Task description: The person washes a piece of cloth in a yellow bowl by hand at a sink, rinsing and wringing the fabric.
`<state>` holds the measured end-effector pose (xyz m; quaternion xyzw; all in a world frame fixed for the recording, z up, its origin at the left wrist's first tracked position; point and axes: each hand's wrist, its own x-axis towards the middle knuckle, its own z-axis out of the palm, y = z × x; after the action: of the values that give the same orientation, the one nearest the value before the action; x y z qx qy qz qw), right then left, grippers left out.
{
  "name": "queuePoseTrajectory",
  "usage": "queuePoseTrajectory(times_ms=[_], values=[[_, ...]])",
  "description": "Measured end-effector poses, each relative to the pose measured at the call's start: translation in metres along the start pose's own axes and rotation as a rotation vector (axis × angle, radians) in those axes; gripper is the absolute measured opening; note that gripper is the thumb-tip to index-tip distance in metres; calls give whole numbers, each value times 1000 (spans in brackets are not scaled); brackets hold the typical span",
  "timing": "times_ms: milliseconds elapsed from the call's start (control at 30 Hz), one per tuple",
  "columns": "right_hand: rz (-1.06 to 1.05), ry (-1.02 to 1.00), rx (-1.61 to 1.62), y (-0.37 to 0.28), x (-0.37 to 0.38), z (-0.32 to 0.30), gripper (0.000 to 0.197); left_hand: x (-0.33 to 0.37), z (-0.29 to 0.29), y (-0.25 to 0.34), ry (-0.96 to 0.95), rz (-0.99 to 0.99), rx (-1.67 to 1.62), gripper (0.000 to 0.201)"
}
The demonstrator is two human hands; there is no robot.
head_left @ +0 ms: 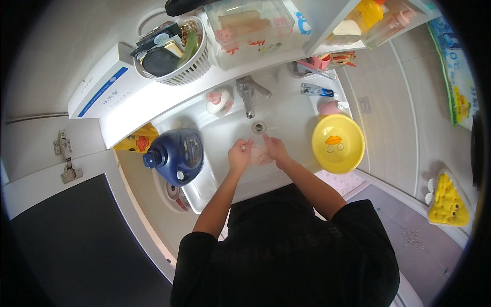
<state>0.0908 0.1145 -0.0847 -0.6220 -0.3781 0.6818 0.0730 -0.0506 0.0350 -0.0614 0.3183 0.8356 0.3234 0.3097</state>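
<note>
Plainly, left hand (239, 155), right hand (276, 149): fingers (270, 144) pinching sheer pinkish item (261, 155); white box (99, 84) carries printed lettering.

From the view's centre, a large dark-blue plastic bottle (185, 153) is at nine o'clock, a round yellow plastic basin (348, 156) at three. A white latticed plastic basket (190, 75) sits near eleven, beside a white blue-striped box (105, 84) at ten. Towards half past one lies a blue-and-white tube (316, 90).
</note>
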Motion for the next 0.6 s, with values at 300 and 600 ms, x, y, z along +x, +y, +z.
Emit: queuePoseTrajectory(times_ms=[300,600], values=[[-519,62,-641,43,31,-25,42,-8,33,-73,-189,-34,0,30],[-872,199,-831,14,-12,-27,36,-22,-3,-50,-69,287,345,43]])
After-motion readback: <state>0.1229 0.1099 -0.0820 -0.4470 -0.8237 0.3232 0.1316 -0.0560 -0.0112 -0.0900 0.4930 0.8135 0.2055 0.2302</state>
